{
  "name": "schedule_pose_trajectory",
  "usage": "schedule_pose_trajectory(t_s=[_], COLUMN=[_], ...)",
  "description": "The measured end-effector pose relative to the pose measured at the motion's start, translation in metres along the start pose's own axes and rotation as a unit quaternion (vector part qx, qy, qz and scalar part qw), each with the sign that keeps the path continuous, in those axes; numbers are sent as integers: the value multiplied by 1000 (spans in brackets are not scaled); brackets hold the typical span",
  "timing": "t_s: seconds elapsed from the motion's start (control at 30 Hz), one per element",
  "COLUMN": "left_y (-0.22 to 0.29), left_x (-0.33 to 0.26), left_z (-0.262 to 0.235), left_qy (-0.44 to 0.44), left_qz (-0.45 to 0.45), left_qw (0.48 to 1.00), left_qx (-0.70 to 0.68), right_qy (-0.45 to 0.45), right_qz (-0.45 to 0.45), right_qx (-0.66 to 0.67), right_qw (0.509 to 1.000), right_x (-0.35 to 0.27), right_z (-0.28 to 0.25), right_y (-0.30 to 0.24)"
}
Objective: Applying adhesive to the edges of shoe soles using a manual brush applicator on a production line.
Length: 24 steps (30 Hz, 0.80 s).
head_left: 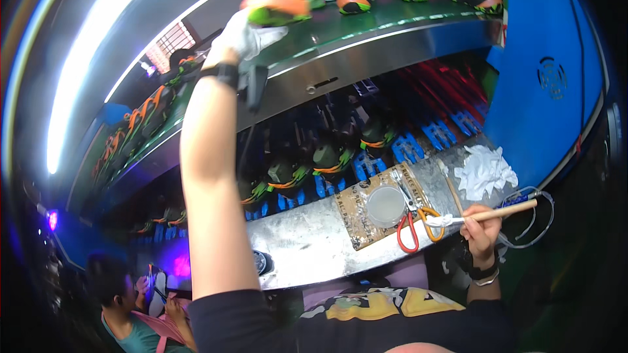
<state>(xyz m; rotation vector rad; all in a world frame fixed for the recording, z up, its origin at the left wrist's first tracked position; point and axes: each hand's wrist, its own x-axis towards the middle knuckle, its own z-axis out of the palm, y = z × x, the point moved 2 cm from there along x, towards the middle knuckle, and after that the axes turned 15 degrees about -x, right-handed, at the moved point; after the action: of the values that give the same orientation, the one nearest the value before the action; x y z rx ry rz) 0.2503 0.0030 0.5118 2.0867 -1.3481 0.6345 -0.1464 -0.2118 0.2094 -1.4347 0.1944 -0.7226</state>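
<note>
Raised at the upper left, my left hand [241,36] wears a white glove and is closed on an orange and bright-green shoe [278,8], slightly blurred, at the edge of the upper green conveyor belt [366,26]. Low at the right, my bare right hand [482,230] grips a wooden-handled brush [513,210]. The brush's white end points left, over the handles of scissors [409,225] with one red and one orange loop. Those scissors lie partly on a cardboard piece [360,232], beside a round translucent container [386,206].
Several dark shoes [332,157] sit on blue holders [369,167] behind the metal ledge [304,242]. A crumpled white cloth [485,171] and thin stick [453,188] lie at right, near a blue panel [549,111]. Another person [121,287] works at lower left.
</note>
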Motion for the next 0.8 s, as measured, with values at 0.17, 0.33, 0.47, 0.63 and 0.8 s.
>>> schedule_pose_trajectory(t_s=[0.17, 0.33, 0.47, 0.63, 0.8], left_y=[-79, -106, -138, -183, -226], left_x=[1, -58, -89, -84, -40], left_z=[-18, -93, -149, -154, -102], left_qy=[1, 16, -31, -146, -246], left_qz=[-454, -397, -360, -354, -355], left_qw=[776, 918, 870, 837, 835], left_qx=[-437, -8, 336, 390, 340], right_qy=[40, 39, 32, 42, 66], right_qz=[4, 21, 23, 9, 21], right_qx=[-41, -61, -59, -90, -118], right_qw=[998, 997, 997, 995, 991], right_x=[-5, 7, 18, 29, 33], right_z=[-14, -13, 1, 16, 25], right_y=[1, 14, 18, 15, 11])
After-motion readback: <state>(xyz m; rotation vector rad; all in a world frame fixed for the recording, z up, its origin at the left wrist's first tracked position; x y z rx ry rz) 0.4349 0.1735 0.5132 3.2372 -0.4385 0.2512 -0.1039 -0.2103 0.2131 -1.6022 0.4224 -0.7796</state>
